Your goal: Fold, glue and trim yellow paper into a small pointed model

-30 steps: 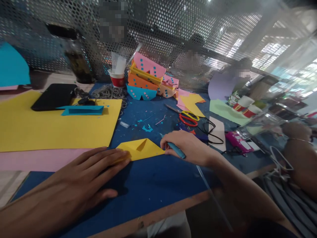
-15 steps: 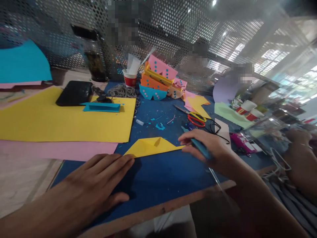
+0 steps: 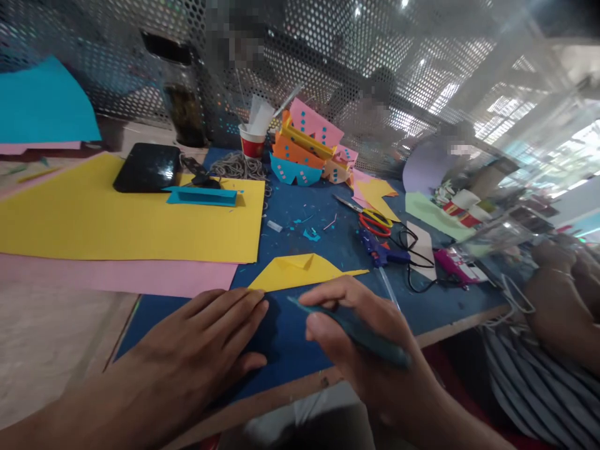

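A folded piece of yellow paper (image 3: 302, 269) lies on the blue tabletop, with a narrow strip pointing right. My left hand (image 3: 210, 340) rests flat at its left corner, fingers stretched out and fingertips on the edge. Between the thumb and fingers of my right hand (image 3: 370, 337) is a teal pen (image 3: 370, 340), its tip pointing up and left, just below the paper. The pen tip appears apart from the paper. Beyond my right hand lies a dark blue glue gun (image 3: 382, 251) with a clear glue stick in its back end.
Scissors (image 3: 375, 222) with red and yellow handles lie behind the glue gun. Decorated paper shapes (image 3: 300, 165) and a red-and-white cup (image 3: 252, 144) stand at the back. A phone (image 3: 147, 167) sits on a yellow sheet (image 3: 117, 231) at left. Another person's arm (image 3: 557, 300) is at right.
My right hand has moved from the paper's right strip down and left with the pen, uncovering the glue gun. My left hand remains at the paper's left corner. The view has shifted slightly.
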